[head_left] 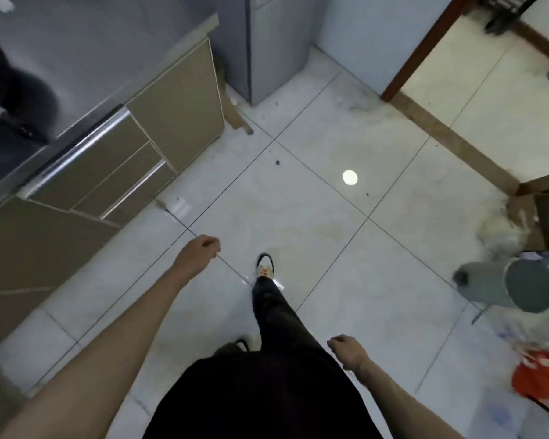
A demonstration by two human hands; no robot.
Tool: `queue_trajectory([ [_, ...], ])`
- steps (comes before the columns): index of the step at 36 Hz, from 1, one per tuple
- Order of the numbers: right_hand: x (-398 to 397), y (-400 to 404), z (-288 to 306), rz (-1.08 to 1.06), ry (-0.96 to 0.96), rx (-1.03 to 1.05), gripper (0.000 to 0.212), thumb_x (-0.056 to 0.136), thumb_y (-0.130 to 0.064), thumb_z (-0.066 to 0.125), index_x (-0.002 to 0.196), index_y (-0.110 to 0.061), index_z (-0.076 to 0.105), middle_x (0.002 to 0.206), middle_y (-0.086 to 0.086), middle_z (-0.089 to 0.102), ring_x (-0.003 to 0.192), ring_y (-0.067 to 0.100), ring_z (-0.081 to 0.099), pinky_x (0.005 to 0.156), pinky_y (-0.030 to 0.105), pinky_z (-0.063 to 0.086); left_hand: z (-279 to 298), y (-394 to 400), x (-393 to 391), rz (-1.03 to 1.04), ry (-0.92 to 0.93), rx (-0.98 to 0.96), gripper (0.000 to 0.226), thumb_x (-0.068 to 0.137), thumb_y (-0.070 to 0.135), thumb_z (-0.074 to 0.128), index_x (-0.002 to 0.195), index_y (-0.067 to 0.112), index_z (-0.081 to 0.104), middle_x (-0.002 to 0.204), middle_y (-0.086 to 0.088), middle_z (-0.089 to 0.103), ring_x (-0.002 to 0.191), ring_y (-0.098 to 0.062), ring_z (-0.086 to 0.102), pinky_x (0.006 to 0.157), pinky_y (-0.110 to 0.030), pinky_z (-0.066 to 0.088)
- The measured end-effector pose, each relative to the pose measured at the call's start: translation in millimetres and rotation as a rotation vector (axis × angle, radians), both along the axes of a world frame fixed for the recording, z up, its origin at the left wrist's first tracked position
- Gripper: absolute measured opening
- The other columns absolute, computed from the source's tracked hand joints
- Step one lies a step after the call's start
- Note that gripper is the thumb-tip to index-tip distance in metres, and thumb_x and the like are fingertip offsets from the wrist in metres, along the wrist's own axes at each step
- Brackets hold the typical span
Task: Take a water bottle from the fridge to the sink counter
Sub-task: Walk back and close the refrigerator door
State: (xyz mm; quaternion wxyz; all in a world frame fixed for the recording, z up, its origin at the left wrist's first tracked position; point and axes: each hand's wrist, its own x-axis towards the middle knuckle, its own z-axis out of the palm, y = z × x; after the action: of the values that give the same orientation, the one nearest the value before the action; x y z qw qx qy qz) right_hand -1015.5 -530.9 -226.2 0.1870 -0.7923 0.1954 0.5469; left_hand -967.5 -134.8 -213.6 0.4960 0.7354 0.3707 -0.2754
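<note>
The grey fridge [268, 42] stands at the top middle, its doors closed, beyond the end of the grey counter [92, 55] that runs along the left. No water bottle is in view. My left hand [203, 248] hangs over the white floor tiles near the cabinet fronts, fingers curled into a loose fist with nothing in it. My right hand [347, 348] is low beside my hip, fingers also curled and holding nothing. One foot is stepped forward between the hands, toward the fridge.
Beige cabinet doors and drawers [133, 160] line the left under the counter. A dark wooden doorway frame [425, 49] opens at the upper right. A grey bin [507, 285], bags and a red object [539, 375] clutter the right edge. A dark pot sits on the counter's left.
</note>
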Motion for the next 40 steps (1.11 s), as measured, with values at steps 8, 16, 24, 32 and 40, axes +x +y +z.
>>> queue_trajectory([
  [8,227,77,15,0.078,-0.097,0.1,0.018,0.094,-0.02,0.052,0.078,-0.013,0.058,0.075,0.009,0.053,0.068,0.022,0.049,0.068,0.029,0.036,-16,33,84,-0.051,0.294,-0.012,0.022,0.1,0.025,0.057,0.112,0.009,0.067,0.111,-0.009,0.07,0.1,-0.027,0.068,0.072,-0.029,0.044],
  [16,448,139,38,-0.093,-0.28,0.235,0.038,0.095,-0.033,0.056,0.126,-0.014,0.067,0.106,0.002,0.066,0.096,0.021,0.061,0.092,0.038,0.05,-16,100,165,-0.034,0.488,-0.039,0.017,0.102,0.017,0.054,0.087,0.011,0.06,0.082,-0.007,0.058,0.067,-0.019,0.05,0.055,-0.025,0.022],
  [24,593,145,17,-0.051,-0.213,0.141,0.018,0.095,-0.03,0.055,0.102,-0.019,0.067,0.092,0.004,0.067,0.082,0.021,0.058,0.076,0.029,0.042,-32,136,363,0.074,0.541,-0.048,0.015,0.103,0.014,0.053,0.096,0.004,0.062,0.089,-0.014,0.06,0.078,-0.023,0.053,0.065,-0.028,0.032],
  [32,714,123,29,-0.093,-0.181,0.063,0.019,0.088,-0.025,0.059,0.086,-0.014,0.073,0.077,0.0,0.065,0.072,0.018,0.059,0.069,0.03,0.044,43,129,644,-0.109,0.107,0.042,0.018,0.103,0.021,0.055,0.114,0.01,0.063,0.111,-0.012,0.066,0.103,-0.028,0.063,0.079,-0.031,0.044],
  [40,968,150,70,0.068,-0.559,0.148,0.039,0.098,-0.031,0.055,0.132,-0.015,0.064,0.133,0.008,0.066,0.126,0.027,0.059,0.098,0.028,0.042,149,139,950,-0.134,-0.463,0.32,0.028,0.101,0.029,0.057,0.127,0.019,0.063,0.125,-0.007,0.069,0.116,-0.028,0.066,0.099,-0.038,0.049],
])
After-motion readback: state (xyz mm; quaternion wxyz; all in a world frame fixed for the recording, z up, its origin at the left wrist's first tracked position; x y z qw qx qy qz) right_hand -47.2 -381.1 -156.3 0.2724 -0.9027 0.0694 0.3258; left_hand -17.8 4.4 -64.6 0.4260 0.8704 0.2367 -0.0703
